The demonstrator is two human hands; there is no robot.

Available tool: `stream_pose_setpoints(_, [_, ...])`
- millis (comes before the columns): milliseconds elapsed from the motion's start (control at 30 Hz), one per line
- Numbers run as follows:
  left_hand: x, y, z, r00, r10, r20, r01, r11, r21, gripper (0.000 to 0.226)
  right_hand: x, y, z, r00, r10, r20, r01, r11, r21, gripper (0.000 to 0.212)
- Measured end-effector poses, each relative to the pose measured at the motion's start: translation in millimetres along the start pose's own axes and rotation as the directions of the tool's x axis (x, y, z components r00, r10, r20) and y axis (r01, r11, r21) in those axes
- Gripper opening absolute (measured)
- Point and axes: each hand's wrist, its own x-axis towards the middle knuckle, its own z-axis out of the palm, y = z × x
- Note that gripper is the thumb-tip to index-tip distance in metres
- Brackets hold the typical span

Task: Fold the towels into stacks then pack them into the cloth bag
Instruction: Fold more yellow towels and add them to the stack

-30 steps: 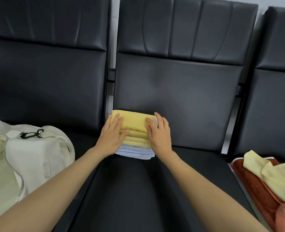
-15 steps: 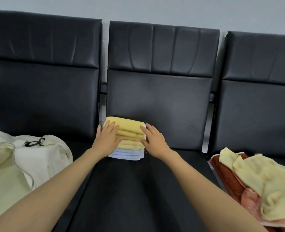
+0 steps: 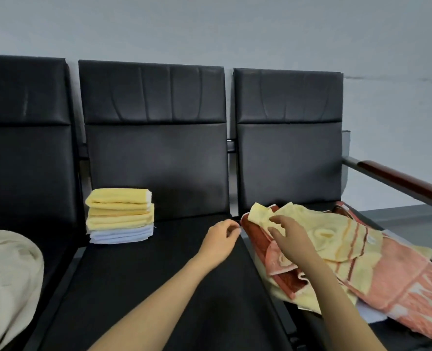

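Showing right hand (image 3: 289, 239) at loose towels (image 3: 336, 239) (contact unclear), cloth bag (image 3: 7, 269) cropped

Both hands have left the folded stack (image 3: 120, 215) and are now well to its right. The left hand (image 3: 220, 240), fingers curled, is at the edge of the loose towels (image 3: 349, 249), and the right hand (image 3: 289, 236) spreads over them.
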Motion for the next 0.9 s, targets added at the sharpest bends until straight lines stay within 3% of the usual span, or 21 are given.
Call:
stream_pose_setpoints(267, [19.8, 37.6, 103.4, 0.973, -0.013, 0.230, 0.025, 0.999, -0.047, 0.031, -6.2, 97.9, -45.2, 0.949, 0.316, -0.025, -0.315, 0.932, -0.182, 0.042])
stream_pose_setpoints(367, [26.4, 41.3, 133.1, 0.962, -0.033, 0.270, 0.025, 0.999, 0.033, 0.045, -7.9, 123.5, -40.0, 0.933, 0.359, 0.023, -0.345, 0.911, -0.226, 0.055])
stream_pose_setpoints(467, [34.5, 40.6, 154.8, 0.957, -0.077, 0.281, 0.059, 0.996, 0.072, 0.056, -7.7, 135.7, -28.2, 0.919, 0.382, 0.094, -0.352, 0.906, -0.235, 0.050])
stream_pose_setpoints(600, [47.5, 34.2, 168.2, 0.970, -0.100, 0.221, 0.066, 0.985, 0.157, 0.045, 0.2, 140.2, -20.8, 0.928, 0.367, 0.063, -0.337, 0.900, -0.276, 0.044])
stream_pose_setpoints(667, [47.9, 38.2, 165.5, 0.992, -0.014, 0.128, 0.008, 0.999, 0.047, 0.034, 3.7, 140.2, -19.1, 0.933, 0.357, 0.034, -0.334, 0.899, -0.282, 0.049])
stream_pose_setpoints(733, [46.2, 47.4, 157.3, 0.992, -0.010, 0.125, 0.046, 0.958, -0.284, 0.019, 5.7, 138.6, -17.7, 0.932, 0.362, -0.003, -0.353, 0.908, -0.224, 0.060])
stream_pose_setpoints(800, [46.5, 55.7, 146.6, 0.980, -0.071, 0.189, 0.183, 0.707, -0.683, 0.010, 5.4, 136.8, -16.7, 0.931, 0.362, -0.048, -0.365, 0.914, -0.177, 0.064])
stream_pose_setpoints(833, [48.6, 56.3, 141.7, 0.976, -0.094, 0.199, 0.216, 0.568, -0.794, 0.018, 5.7, 135.7, -16.6, 0.929, 0.363, -0.067, -0.369, 0.912, -0.180, 0.060])
stream_pose_setpoints(900, [52.5, 56.5, 130.1, 0.966, -0.153, 0.207, 0.254, 0.444, -0.859, 0.043, 7.8, 134.5, -17.7, 0.928, 0.353, -0.119, -0.369, 0.913, -0.175, 0.050])
